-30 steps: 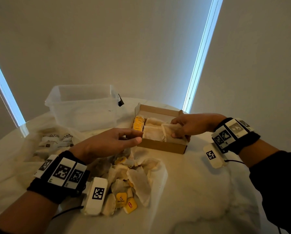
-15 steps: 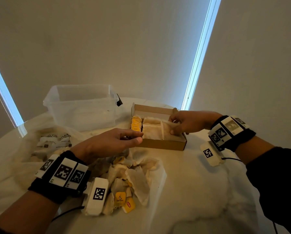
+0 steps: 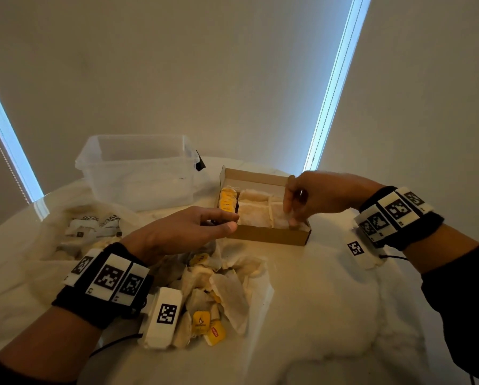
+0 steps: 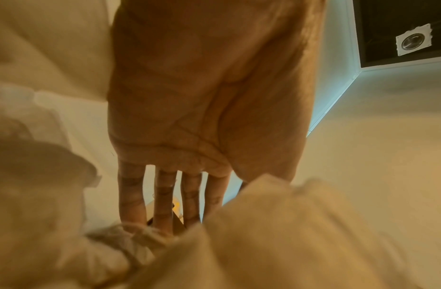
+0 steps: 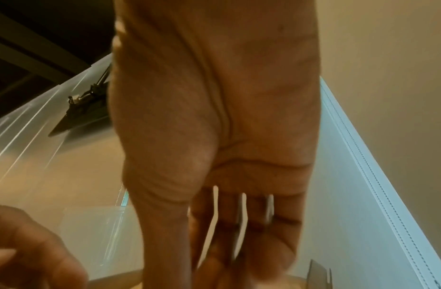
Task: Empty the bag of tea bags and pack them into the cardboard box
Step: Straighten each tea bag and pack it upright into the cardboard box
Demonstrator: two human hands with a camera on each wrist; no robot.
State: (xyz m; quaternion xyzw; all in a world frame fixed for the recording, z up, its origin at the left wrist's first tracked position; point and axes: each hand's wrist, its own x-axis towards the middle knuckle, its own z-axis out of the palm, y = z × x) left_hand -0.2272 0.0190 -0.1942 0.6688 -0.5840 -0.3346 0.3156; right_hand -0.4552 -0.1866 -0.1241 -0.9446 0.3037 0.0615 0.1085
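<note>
An open brown cardboard box (image 3: 263, 235) lies on the table, holding upright tea bags (image 3: 253, 213) with yellow tags (image 3: 227, 202) at its left end. My right hand (image 3: 291, 215) reaches in from the right. Its straight fingers (image 5: 239, 244) point down and press the tea bags at the box's right end. My left hand (image 3: 230, 222) stretches flat toward the box's front left corner, fingers (image 4: 165, 199) straight, holding nothing. Whether it touches the box is hidden. A heap of loose tea bags (image 3: 221, 287) lies in front of the box, under my left wrist. The crumpled translucent bag (image 3: 88, 232) lies to the left.
A clear plastic tub (image 3: 138, 173) stands behind the bag, left of the box. The round table is covered with a pale cloth (image 3: 330, 315). Walls with window blinds close the space behind the table.
My right hand has risen at the wrist and turned its fingers downward into the box's right end, where it earlier lay flatter over the tea bags. The left hand has hardly moved.
</note>
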